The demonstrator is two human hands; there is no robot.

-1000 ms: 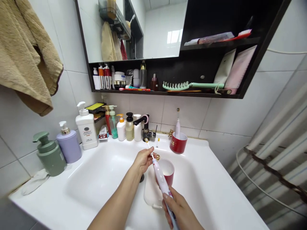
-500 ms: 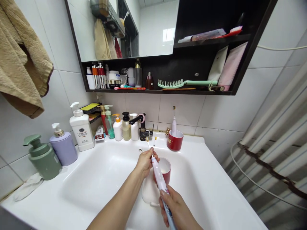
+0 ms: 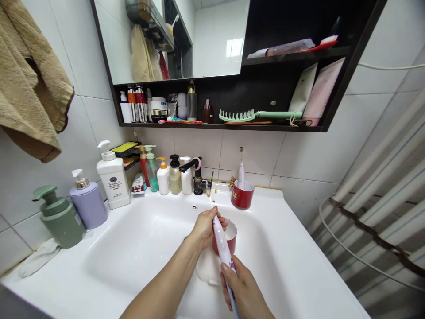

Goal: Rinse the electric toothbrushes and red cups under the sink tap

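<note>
gripping the lower handle of a white electric toothbrush with pink markings (image 3: 222, 243), the right hand (image 3: 244, 290) is seen with fingers wrapped tight around it at the bottom edge of the view. the brush is held slanted over the white ceramic basin (image 3: 133, 248), its thin neck reaching up toward the black tap (image 3: 195, 170). the left hand (image 3: 205, 225) is closed on the upper part of the brush body, fingertips pinched together near the neck. just behind and under the brush a red cup with a white inside (image 3: 229, 232) is seen within the basin, beside a white plastic tray (image 3: 206, 268). the brush head is too small to tell whether paste has been applied, and no running water can be made out, so the work is judged to be at an early stage, with brushing not yet begun. a second red cup holding another brush (image 3: 242, 194) stands on the basin's back rim.
</note>
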